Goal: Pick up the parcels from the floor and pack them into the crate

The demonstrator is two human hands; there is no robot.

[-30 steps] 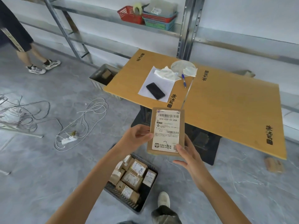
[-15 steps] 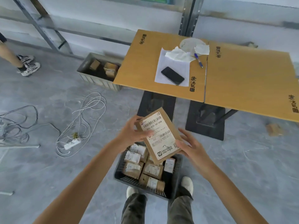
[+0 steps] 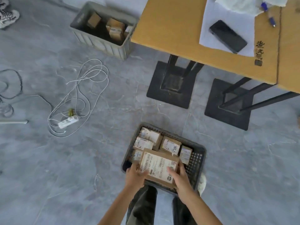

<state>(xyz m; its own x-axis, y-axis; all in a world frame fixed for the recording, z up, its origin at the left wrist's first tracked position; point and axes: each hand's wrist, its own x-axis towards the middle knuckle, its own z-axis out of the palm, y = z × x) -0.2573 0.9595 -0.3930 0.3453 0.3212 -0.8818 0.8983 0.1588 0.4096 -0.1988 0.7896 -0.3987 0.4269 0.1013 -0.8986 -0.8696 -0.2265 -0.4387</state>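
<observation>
- Left hand [image 3: 135, 175] and right hand [image 3: 180, 177] grip opposite ends of a labelled cardboard parcel [image 3: 158, 167].
- The parcel sits low over the black crate [image 3: 197, 161], above smaller parcels [image 3: 170, 145], near the table base [image 3: 170, 85].

I see a brown parcel [image 3: 159, 168] with a white, black-barcoded label; a black crate [image 3: 195, 161] with lattice walls; a grey floor [image 3: 81, 184] veined in pale lines; a ribbed grey bin [image 3: 100, 44]; a white cable [image 3: 77, 88]; an ochre table [image 3: 170, 21] stamped with dark characters, carrying white paper [image 3: 214, 17], a black phone [image 3: 228, 36], a blue pen [image 3: 271, 21].
</observation>
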